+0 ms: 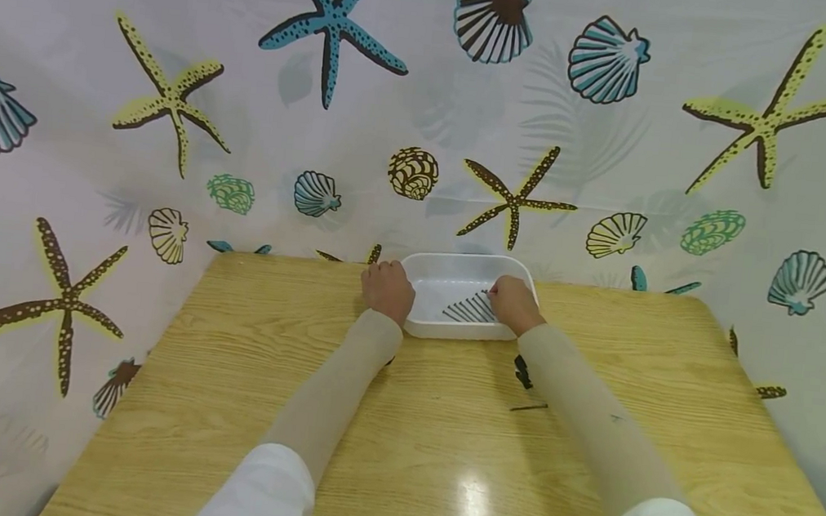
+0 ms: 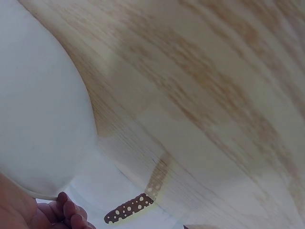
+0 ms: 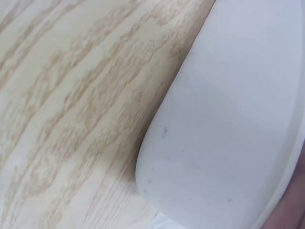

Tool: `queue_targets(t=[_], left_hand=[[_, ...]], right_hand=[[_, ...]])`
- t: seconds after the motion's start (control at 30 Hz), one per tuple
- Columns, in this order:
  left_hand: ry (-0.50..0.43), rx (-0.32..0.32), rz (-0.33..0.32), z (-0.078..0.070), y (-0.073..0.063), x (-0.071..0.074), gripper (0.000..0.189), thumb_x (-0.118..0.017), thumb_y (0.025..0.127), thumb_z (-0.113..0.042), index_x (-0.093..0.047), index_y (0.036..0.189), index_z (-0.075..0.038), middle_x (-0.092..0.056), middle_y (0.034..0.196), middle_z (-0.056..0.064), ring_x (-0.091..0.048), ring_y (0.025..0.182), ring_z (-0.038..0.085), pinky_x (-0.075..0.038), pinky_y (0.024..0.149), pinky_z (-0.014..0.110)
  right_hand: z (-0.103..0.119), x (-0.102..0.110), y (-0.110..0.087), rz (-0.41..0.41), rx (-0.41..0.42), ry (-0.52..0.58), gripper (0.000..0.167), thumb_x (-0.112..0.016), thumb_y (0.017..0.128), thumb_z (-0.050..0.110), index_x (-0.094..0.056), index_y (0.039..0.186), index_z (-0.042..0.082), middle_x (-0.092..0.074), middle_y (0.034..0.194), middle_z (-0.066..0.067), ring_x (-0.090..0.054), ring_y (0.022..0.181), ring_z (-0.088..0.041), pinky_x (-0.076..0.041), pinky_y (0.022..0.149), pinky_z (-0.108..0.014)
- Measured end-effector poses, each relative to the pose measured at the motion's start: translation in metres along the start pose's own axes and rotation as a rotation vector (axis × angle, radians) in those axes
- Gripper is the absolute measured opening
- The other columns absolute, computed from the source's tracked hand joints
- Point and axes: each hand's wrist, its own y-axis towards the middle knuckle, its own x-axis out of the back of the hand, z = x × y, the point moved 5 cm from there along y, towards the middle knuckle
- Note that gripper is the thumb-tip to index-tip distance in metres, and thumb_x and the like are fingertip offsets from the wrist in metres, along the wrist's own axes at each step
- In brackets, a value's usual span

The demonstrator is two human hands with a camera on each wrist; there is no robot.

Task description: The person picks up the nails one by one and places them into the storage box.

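Observation:
A white plastic tray (image 1: 461,330) stands at the far edge of the wooden table. Inside it several dark nails (image 1: 462,308) lie side by side in a slanted row. My left hand (image 1: 388,290) holds the tray's left rim, its fingers curled at the edge in the left wrist view. Reaching over the right rim, my right hand (image 1: 515,304) has its curled fingertips down at the right end of the row, pinching a nail that the hand mostly hides. The right wrist view shows mainly the tray's outer wall (image 3: 224,119).
One loose nail (image 1: 528,407) lies on the table (image 1: 440,449) in front of the tray, beside the right sleeve. A small black object (image 1: 523,372) shows by the right wrist. Behind the table hangs a cloth (image 1: 426,103) printed with starfish and shells.

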Motion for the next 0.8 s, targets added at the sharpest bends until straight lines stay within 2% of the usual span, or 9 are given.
queue_targets(t=[0.17, 0.4, 0.6, 0.8], left_hand=[[-0.007, 0.001, -0.007, -0.0008, 0.0006, 0.0009, 0.028, -0.044, 0.095, -0.026, -0.061, 0.104, -0.005, -0.061, 0.100, 0.010, -0.053, 0.097, 0.027, -0.039, 0.090, 0.040], [0.001, -0.003, 0.001, -0.0011, 0.0017, 0.0005, 0.028, -0.044, 0.096, -0.026, -0.060, 0.104, -0.005, -0.060, 0.100, 0.010, -0.052, 0.097, 0.027, -0.038, 0.090, 0.041], [0.013, 0.003, -0.009, -0.0008, 0.0019, -0.0013, 0.028, -0.045, 0.095, -0.027, -0.061, 0.104, -0.005, -0.061, 0.099, 0.009, -0.053, 0.096, 0.027, -0.039, 0.089, 0.040], [0.022, 0.000, -0.015, -0.0003, 0.0018, -0.0030, 0.029, -0.045, 0.095, -0.027, -0.061, 0.105, -0.005, -0.061, 0.099, 0.010, -0.054, 0.096, 0.027, -0.040, 0.089, 0.040]], right_hand=[[-0.0007, 0.0000, 0.0014, 0.007, -0.017, -0.011, 0.021, -0.053, 0.092, 0.010, -0.065, 0.094, -0.007, -0.066, 0.094, -0.019, -0.062, 0.086, -0.031, -0.047, 0.080, -0.044], [-0.0044, -0.0030, 0.0042, 0.009, -0.058, -0.029, 0.020, -0.050, 0.091, 0.008, -0.065, 0.089, -0.005, -0.065, 0.091, -0.017, -0.058, 0.078, -0.027, -0.046, 0.078, -0.043], [-0.0064, -0.0071, 0.0063, 0.006, -0.057, -0.047, 0.021, -0.049, 0.091, 0.009, -0.064, 0.093, -0.006, -0.065, 0.094, -0.017, -0.059, 0.081, -0.027, -0.046, 0.080, -0.043], [-0.0066, -0.0093, 0.0073, 0.002, -0.051, -0.044, 0.019, -0.051, 0.091, 0.009, -0.064, 0.090, -0.005, -0.065, 0.090, -0.016, -0.059, 0.077, -0.026, -0.047, 0.077, -0.042]])
